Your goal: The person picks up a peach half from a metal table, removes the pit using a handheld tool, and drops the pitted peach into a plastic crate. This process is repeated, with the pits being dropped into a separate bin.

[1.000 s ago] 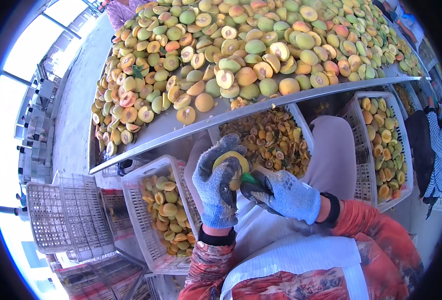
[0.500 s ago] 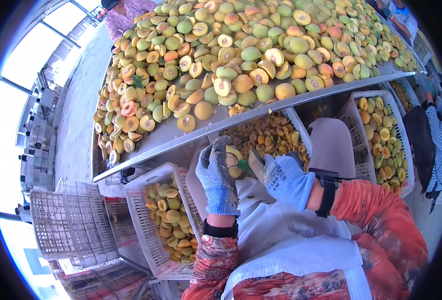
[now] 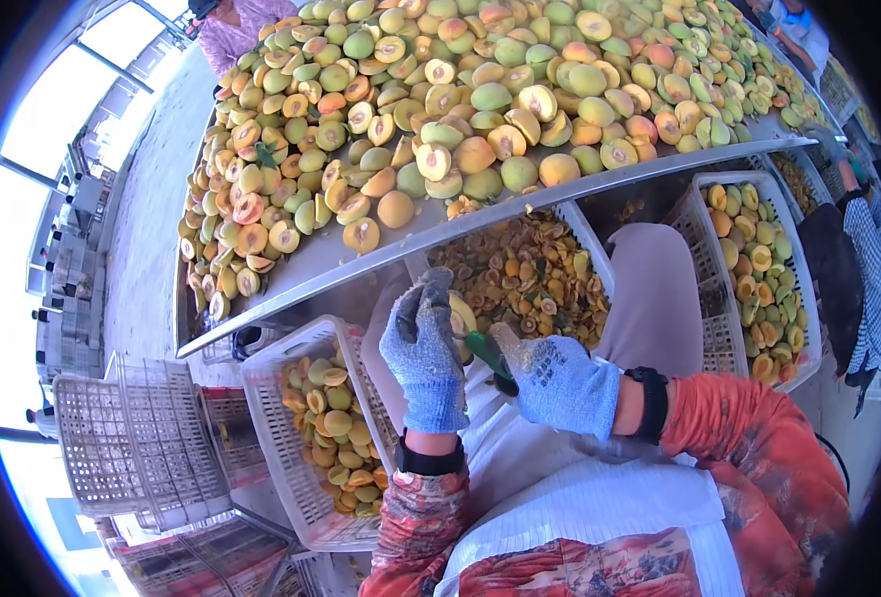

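My left hand [image 3: 424,348], in a blue-grey glove, is closed on a halved fruit [image 3: 459,314], whose cut side partly shows beside the fingers. My right hand [image 3: 555,376], gloved too, is wrapped round a small green-handled tool [image 3: 487,354], its front end against the fruit. Both hands are above my lap, close together. Beyond them a crate of pits and scraps [image 3: 608,261] sits under the table edge. The metal table [image 3: 336,269] bears a large heap of halved yellow-green fruit [image 3: 480,99].
A crate of fruit halves [image 3: 286,468] stands at my left, another crate [image 3: 804,289] at the right. Stacked baskets [image 3: 132,438] are at far left. A person [image 3: 231,30] is at the upper left; a co-worker's sleeve [image 3: 869,269] shows at the right.
The green tool shows more clearly between my hands, and my right hand has shifted slightly down and away from the fruit. The whole view has shifted a little.
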{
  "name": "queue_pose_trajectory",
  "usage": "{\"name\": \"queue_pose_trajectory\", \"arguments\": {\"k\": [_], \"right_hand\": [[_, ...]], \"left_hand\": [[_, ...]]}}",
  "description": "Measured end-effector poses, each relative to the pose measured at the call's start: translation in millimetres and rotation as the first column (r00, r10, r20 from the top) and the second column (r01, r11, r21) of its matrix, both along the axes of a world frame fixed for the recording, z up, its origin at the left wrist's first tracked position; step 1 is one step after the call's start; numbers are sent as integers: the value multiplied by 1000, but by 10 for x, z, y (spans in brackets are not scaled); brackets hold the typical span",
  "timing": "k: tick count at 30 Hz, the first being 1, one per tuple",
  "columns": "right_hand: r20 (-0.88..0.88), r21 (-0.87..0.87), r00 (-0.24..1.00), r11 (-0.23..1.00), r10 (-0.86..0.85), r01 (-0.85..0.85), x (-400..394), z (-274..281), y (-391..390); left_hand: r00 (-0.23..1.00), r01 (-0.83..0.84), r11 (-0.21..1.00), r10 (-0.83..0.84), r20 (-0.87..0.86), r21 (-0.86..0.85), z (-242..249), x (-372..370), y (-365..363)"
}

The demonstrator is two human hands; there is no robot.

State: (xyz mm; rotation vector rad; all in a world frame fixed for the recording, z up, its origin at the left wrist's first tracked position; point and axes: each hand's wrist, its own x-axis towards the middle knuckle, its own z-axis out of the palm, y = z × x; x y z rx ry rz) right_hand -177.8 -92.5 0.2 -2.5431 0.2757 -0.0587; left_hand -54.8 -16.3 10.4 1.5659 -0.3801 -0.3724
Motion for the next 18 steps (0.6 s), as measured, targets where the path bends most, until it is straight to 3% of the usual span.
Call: {"name": "queue_pose_trajectory", "arguments": {"k": [3, 5, 6, 8, 9, 10, 11, 12, 13, 14, 16, 18], "right_hand": [[-49, 123, 999, 992, -12, 18, -25, 59, -76], [-50, 427, 999, 904, 12, 10, -7, 184, -156], [-46, 424, 999, 906, 14, 7, 11, 286, -177], [-273, 734, 960, 657, 55, 171, 40, 447, -182], [-275, 737, 960, 654, 59, 171, 65, 196, -153], [4, 462, 1000, 886, -29, 24, 105, -262, -93], [297, 88, 955, 996, -14, -13, 121, -497, -62], [304, 77, 952, 997, -17, -7, 136, -349, -102], [79, 400, 995, 916, -65, 28, 130, -76, -121], [-158, 675, 987, 726, -35, 134, 109, 123, -96], [-141, 743, 990, 659, -17, 117, 140, 329, -111], [-118, 803, 993, 587, -7, 100, 132, 350, -108]], "left_hand": [[992, 123, 992, -124, -27, -10, 63, 75, 69], [967, 234, 972, -235, -98, -21, 97, 184, 95], [968, 232, 972, -234, -93, -24, 117, 218, 87], [958, 285, 955, -288, 21, 86, 124, 254, 62], [959, 282, 955, -284, 18, 89, 89, 246, 35], [971, 192, 962, -215, 104, 196, 25, 220, -2], [967, 99, 953, -161, 200, 286, -21, 203, -37], [964, 104, 955, -165, 208, 278, -63, 215, -73], [981, 89, 992, -103, 167, 93, -129, 203, -84], [993, 59, 995, -51, 104, -79, -180, 166, -59], [990, 6, 997, 5, 143, -74, -157, 118, -74], [762, -70, 996, 85, 642, -49, -147, 120, -119]]}}
